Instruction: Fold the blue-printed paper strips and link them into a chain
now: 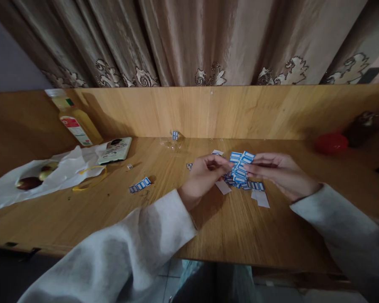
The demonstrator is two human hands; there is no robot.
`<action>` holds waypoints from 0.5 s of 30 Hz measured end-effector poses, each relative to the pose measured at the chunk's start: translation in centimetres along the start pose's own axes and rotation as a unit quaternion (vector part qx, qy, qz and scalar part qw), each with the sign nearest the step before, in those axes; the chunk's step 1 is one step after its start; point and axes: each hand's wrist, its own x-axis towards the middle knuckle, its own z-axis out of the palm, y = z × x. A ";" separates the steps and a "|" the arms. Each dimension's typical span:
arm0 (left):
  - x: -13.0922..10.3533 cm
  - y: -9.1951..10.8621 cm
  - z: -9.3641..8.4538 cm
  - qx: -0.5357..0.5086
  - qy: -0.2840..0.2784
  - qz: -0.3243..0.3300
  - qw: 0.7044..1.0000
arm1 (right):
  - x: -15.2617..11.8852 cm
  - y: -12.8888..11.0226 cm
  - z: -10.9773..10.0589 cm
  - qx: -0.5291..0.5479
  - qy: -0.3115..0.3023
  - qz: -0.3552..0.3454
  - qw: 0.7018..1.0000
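Note:
Between my two hands are several blue-and-white label strips (241,167), overlapping and fanned a little. My left hand (205,172) pinches the left side of the strips with thumb and forefinger. From the right, my right hand (271,170) grips their other edge, its thumb in front. Below them on the desk lies a loose heap of similar label strips (255,185), partly hidden by my hands. White paper pieces (262,198) lie at the near side of the heap, and another white slip (223,187) sits by my left hand.
Left on the wooden desk (164,219) lies a separate label strip (140,184). Farther left are a white plastic bag (72,162) with roundish items, a booklet (116,150) and a bottle of yellow liquid (78,122). A red object (331,143) stands at the back right.

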 end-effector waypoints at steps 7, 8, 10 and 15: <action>-0.1 -0.1 0.5 0.005 0.009 0.030 0.999 | 0.0 0.3 0.0 0.003 -0.007 0.015 1.000; -0.1 -0.3 0.7 0.002 -0.005 0.027 1.000 | 0.0 0.3 0.1 -0.002 -0.013 0.017 1.000; 0.0 -0.8 0.9 -0.002 -0.016 0.027 1.000 | -0.1 0.2 0.3 -0.007 -0.018 0.017 1.000; 0.3 -1.4 0.6 0.026 -0.014 0.044 0.999 | -0.4 0.2 0.7 -0.008 -0.023 0.017 1.000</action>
